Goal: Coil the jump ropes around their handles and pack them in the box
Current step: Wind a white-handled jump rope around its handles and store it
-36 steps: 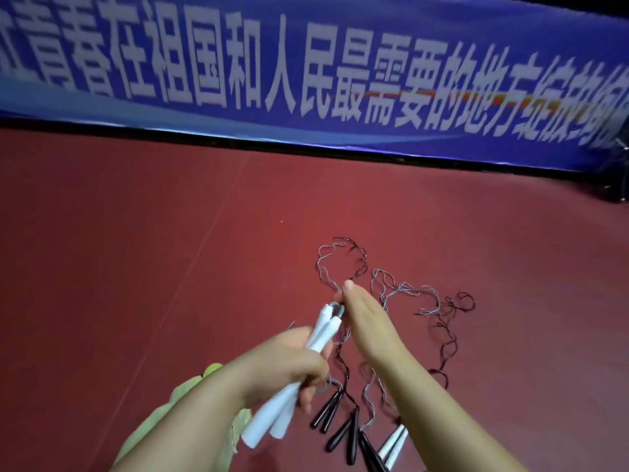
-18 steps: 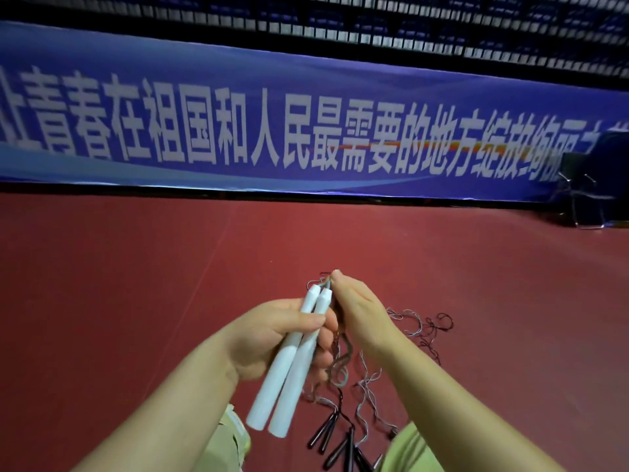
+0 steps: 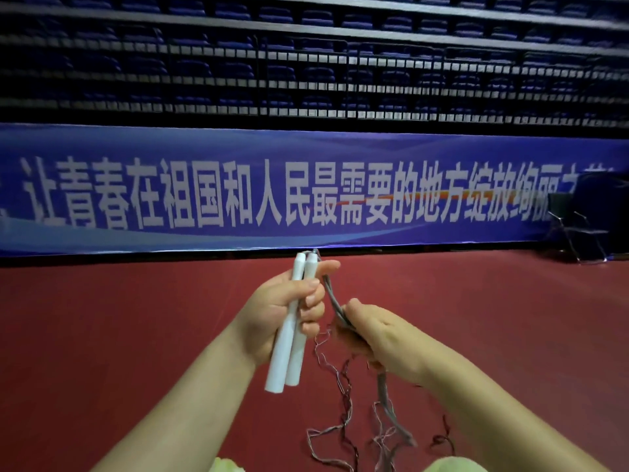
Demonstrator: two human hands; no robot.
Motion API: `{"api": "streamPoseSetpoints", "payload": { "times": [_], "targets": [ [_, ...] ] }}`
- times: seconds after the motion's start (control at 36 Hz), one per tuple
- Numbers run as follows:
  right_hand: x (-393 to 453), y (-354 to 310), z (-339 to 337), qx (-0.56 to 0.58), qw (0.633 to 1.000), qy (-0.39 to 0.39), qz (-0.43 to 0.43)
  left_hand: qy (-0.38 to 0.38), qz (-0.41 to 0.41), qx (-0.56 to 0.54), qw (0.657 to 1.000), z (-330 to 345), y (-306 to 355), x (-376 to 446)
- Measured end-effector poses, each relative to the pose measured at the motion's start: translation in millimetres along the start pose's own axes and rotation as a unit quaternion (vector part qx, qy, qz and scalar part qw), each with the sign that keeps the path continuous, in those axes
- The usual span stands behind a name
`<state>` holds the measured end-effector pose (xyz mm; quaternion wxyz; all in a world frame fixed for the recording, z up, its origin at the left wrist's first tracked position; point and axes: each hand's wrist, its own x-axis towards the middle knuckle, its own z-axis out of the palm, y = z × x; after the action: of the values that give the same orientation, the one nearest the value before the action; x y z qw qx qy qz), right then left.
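My left hand (image 3: 286, 311) grips two white jump-rope handles (image 3: 289, 349) side by side, held nearly upright above the red floor. A doubled grey rope (image 3: 332, 299) runs from the handles' top ends down into my right hand (image 3: 377, 338), which holds it in a fist just right of the handles. Below my right hand the rope (image 3: 384, 400) hangs loose and joins a tangle of thin ropes (image 3: 343, 437) on the floor. No box is in view.
The red floor (image 3: 136, 335) stretches to a long blue banner (image 3: 306, 192) with white characters. Dark railed stands rise behind it. A black folding chair (image 3: 578, 226) stands at the far right. Pale green fabric (image 3: 224, 466) shows at the bottom edge.
The view has tilted upward, so the black handles on the floor have left the frame. My left hand raised the white handles more upright. My right hand slid from the handle tops down the rope.
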<state>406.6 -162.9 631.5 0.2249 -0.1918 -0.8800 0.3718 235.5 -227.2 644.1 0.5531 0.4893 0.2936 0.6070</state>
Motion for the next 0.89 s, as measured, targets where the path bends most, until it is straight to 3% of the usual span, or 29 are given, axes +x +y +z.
{"api": "streamPoseSetpoints", "payload": {
  "times": [0.08, 0.17, 0.22, 0.28, 0.39, 0.47, 0.56, 0.64, 0.75, 0.89],
  "targets": [
    [-16, -18, -9, -0.123, 0.992, -0.027, 0.022, 0.054, 0.005, 0.188, 0.981, 7, -4, 2],
    [-29, -28, -15, -0.276, 0.960, -0.033, 0.022, 0.105, 0.028, 0.467, 0.878, 7, -6, 3],
    [-34, -33, -22, -0.318, 0.948, 0.011, -0.009, 0.080, 0.006, 0.570, 0.818, 6, -3, 0],
    [-38, -40, -29, -0.271, 0.958, 0.080, -0.058, 0.049, -0.020, 0.602, 0.796, 8, 1, -2],
    [-39, -43, -39, -0.138, 0.964, 0.178, -0.138, 0.005, -0.038, 0.617, 0.786, 19, 10, -5],
    [-28, -47, -39, -0.094, 0.969, 0.166, -0.155, -0.063, -0.071, 0.593, 0.800, 33, 7, -11],
    [-17, -55, -37, -0.073, 0.980, 0.097, -0.160, -0.119, -0.094, 0.529, 0.835, 43, -1, -16],
    [-8, -53, -34, -0.037, 0.987, 0.087, -0.129, -0.117, -0.074, 0.481, 0.866, 44, -1, -21],
    [-3, -34, -30, 0.120, 0.987, 0.100, -0.041, -0.103, -0.022, 0.343, 0.933, 31, -2, -23],
    [-8, -21, -12, 0.174, 0.979, 0.107, -0.010, -0.080, 0.011, 0.265, 0.961, 23, -15, -25]
  ]
}}
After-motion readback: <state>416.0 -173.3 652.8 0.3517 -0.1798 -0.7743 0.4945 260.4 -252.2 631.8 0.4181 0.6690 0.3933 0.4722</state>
